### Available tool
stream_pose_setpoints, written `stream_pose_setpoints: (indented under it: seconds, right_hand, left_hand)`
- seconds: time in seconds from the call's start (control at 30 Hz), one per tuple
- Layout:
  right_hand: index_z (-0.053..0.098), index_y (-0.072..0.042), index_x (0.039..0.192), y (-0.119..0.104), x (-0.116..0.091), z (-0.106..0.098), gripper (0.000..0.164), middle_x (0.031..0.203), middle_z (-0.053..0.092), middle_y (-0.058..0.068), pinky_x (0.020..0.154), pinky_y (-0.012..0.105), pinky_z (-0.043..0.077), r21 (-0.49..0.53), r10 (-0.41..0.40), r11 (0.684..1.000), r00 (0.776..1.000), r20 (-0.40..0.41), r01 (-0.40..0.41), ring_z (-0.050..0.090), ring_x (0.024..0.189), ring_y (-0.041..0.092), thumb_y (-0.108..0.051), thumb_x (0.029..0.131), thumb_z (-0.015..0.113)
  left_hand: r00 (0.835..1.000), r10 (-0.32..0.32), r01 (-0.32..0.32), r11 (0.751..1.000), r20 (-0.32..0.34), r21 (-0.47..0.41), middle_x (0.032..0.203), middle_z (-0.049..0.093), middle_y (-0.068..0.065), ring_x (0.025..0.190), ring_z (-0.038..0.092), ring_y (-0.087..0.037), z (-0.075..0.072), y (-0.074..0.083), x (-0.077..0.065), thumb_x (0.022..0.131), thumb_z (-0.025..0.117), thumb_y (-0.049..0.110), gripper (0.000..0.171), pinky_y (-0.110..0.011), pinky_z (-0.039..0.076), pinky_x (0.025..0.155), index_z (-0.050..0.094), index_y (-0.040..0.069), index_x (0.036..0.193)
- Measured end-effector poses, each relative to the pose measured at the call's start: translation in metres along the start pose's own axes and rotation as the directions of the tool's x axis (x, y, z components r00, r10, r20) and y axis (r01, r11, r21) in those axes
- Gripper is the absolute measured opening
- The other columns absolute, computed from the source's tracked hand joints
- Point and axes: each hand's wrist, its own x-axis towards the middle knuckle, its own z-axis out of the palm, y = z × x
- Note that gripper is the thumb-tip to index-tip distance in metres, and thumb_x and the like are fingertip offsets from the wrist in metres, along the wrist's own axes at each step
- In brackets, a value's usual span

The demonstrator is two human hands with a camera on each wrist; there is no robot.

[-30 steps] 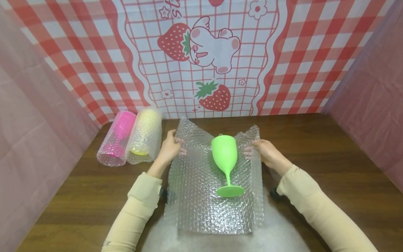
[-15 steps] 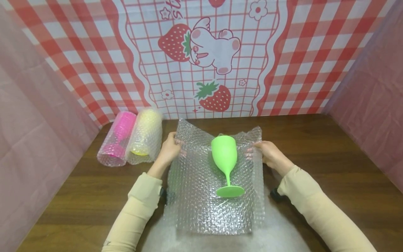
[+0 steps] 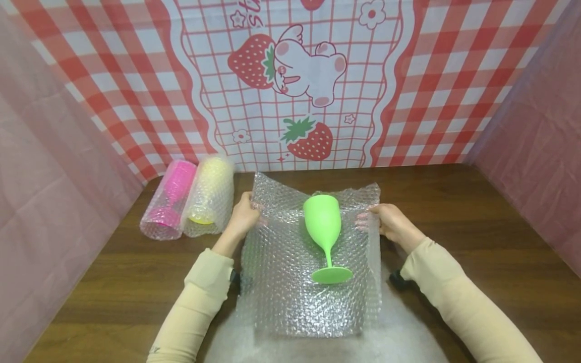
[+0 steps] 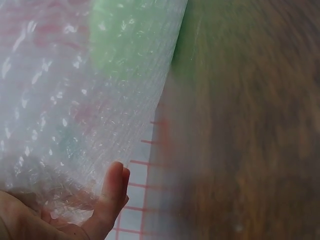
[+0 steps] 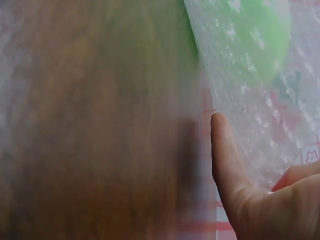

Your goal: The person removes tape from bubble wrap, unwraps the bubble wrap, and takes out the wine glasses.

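A light green plastic goblet (image 3: 322, 219) lies on a sheet of clear bubble wrap (image 3: 295, 292) in the head view, its bowl away from me and its foot towards me. My left hand (image 3: 246, 212) pinches the wrap's left edge, and my right hand (image 3: 391, 222) pinches the right edge. Some fingertips show through the plastic on both sides. In the left wrist view the thumb (image 4: 111, 192) stands at the wrap's edge; the right wrist view has the other thumb (image 5: 225, 155) there too. Both wrist views catch the green goblet blurred through the wrap.
To the left, a pink goblet (image 3: 174, 189) and a yellow goblet (image 3: 211, 189) lie side by side, each rolled in bubble wrap. The brown wooden table (image 3: 454, 217) ends at a red-and-white checked cloth (image 3: 426, 101). A pale sheet (image 3: 317, 350) lies at the front.
My hands have drawn slightly apart, spreading the wrap's upper corners a little wider and lowering them slightly. The green goblet has barely moved, and the wrapped goblets lie where they were.
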Motion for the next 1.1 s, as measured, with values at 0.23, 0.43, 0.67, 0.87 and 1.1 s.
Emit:
stream_pose_setpoints:
  seconds: [0.23, 0.43, 0.67, 0.87, 1.1]
  right_hand:
    - [0.006, 0.017, 0.136, -0.002, 0.002, -0.005, 0.049, 0.078, 0.065, 0.001, 0.077, 0.028, 0.054, 0.052, 0.026, 0.998, 1.0, 0.006, -0.026, 0.066, 0.073, 0.012, -0.005, 0.094, 0.019]
    - [0.012, 0.017, 0.135, -0.002, 0.002, -0.007, 0.047, 0.079, 0.064, 0.0, 0.077, 0.028, 0.054, 0.031, 0.037, 0.999, 0.999, 0.013, -0.038, 0.066, 0.076, 0.012, -0.006, 0.095, 0.021]
    - [0.033, 0.014, 0.122, -0.008, 0.0, -0.009, 0.034, 0.08, 0.062, -0.001, 0.073, 0.025, 0.054, -0.077, -0.005, 0.997, 1.0, -0.003, 0.005, 0.064, 0.073, 0.009, -0.008, 0.096, 0.029]
    - [0.031, 0.014, 0.129, -0.016, -0.005, -0.012, 0.045, 0.085, 0.056, -0.004, 0.067, 0.02, 0.051, -0.236, -0.039, 0.971, 0.997, -0.065, 0.023, 0.057, 0.071, 0.003, -0.016, 0.096, 0.038]
    - [0.025, 0.015, 0.13, -0.03, -0.013, -0.011, 0.048, 0.095, 0.047, 0.006, 0.062, 0.016, 0.05, -0.336, -0.125, 0.938, 0.985, -0.115, 0.08, 0.052, 0.067, -0.001, -0.018, 0.096, 0.036]
  left_hand:
    - [1.0, -0.03, 0.03, 1.0, 0.001, -0.001, 0.114, 0.051, -0.023, 0.064, 0.064, -0.021, -0.001, -0.001, 0.001, 0.082, 0.038, -0.009, 0.062, -0.029, 0.056, 0.061, 0.02, 0.001, 0.139]
    - [1.0, -0.018, 0.018, 1.0, -0.018, -0.014, 0.113, 0.05, -0.026, 0.061, 0.064, -0.023, -0.002, -0.001, 0.0, 0.08, 0.038, -0.01, 0.06, -0.029, 0.056, 0.058, 0.023, -0.002, 0.137]
    - [1.0, -0.023, 0.022, 0.999, -0.02, -0.027, 0.112, 0.051, -0.025, 0.058, 0.061, -0.017, -0.001, 0.0, 0.001, 0.085, 0.041, -0.005, 0.054, -0.028, 0.055, 0.058, 0.026, 0.0, 0.137]
    - [0.999, -0.005, 0.004, 1.0, -0.035, -0.027, 0.109, 0.052, -0.022, 0.056, 0.059, -0.015, 0.0, 0.002, -0.001, 0.088, 0.047, 0.001, 0.05, -0.028, 0.055, 0.056, 0.03, 0.0, 0.135]
    - [0.999, 0.032, -0.032, 0.999, -0.008, 0.033, 0.109, 0.054, -0.019, 0.062, 0.063, -0.019, 0.0, 0.007, -0.005, 0.089, 0.048, 0.006, 0.051, -0.03, 0.055, 0.061, 0.028, 0.002, 0.136]
